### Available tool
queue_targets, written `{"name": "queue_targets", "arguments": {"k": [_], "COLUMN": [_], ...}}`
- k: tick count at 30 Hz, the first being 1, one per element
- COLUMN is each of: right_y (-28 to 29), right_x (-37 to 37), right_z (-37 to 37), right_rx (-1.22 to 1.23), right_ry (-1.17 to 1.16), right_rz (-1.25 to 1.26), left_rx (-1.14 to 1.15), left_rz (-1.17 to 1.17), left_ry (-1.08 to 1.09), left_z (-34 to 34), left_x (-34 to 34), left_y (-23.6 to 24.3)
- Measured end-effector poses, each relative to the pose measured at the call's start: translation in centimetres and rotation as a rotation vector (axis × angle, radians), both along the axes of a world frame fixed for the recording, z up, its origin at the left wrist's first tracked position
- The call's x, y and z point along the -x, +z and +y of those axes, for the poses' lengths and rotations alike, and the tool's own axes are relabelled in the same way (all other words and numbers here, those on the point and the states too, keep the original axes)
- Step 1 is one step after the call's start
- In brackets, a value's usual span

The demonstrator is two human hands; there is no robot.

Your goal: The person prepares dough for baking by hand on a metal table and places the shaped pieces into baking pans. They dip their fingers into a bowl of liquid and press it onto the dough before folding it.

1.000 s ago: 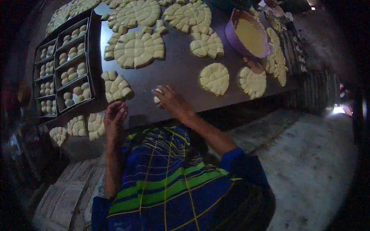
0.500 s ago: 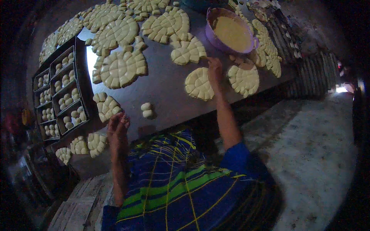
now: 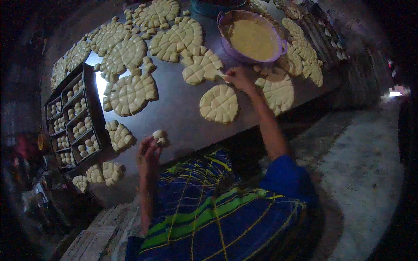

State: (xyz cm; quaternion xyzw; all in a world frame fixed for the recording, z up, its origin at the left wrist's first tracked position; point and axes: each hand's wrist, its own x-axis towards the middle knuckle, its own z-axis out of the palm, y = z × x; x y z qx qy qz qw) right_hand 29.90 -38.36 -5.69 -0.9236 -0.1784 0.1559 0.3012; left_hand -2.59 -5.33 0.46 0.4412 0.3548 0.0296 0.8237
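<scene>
Got a wide, dark, smooth-topped table point(image 3: 174, 106) filling much of the upper half. Holds, at left, a black rectangular compartment tray point(image 3: 94, 102); toward far right, a purple round basin point(image 3: 242, 57) of yellowish mix. Also bears a pale, lobed dough cluster point(image 3: 200, 68) left of basin and, just below, a pale, flat, scored dough disc point(image 3: 219, 103). Left hand point(image 3: 149, 151): fingers curled, up against a pale, rounded dough lump point(image 3: 161, 136) near table's front edge; can't tell if gripping. Right hand point(image 3: 240, 79): fingertips pinching a small, pale dough piece point(image 3: 223, 75) beside cluster's right edge; can't tell if attached.
</scene>
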Motion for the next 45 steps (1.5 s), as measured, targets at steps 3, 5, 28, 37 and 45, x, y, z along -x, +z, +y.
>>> {"name": "queue_targets", "arguments": {"k": [3,5,28,37,45], "right_y": [5.5,5.4,12.2,13.9,8.5], "right_x": [4.5,8.3,15.7,-5.8,-16.8], "right_z": [-3.8,-4.8,2.2,-3.2,1.2], "right_rx": [-0.254,-0.812,-1.631,-1.024,-0.304], "right_ry": [-0.157,-0.248,0.209,-0.28,-0.153], "right_rz": [0.446,0.591,1.029,0.526,-0.067], "left_rx": [-0.009,-0.033,-0.572,-0.521,-0.574], "left_rz": [0.019,0.004,-0.706,-0.158,-0.12], "left_ry": [0.022,-0.044,-0.492,-0.193,-0.024], "left_z": [-0.9,-2.3,-18.5,-12.5,-9.9], "left_x": [0.0,-1.4,-12.9,-8.6,-9.2], "left_y": [-1.0,0.0,4.4,-0.8,1.2]}}
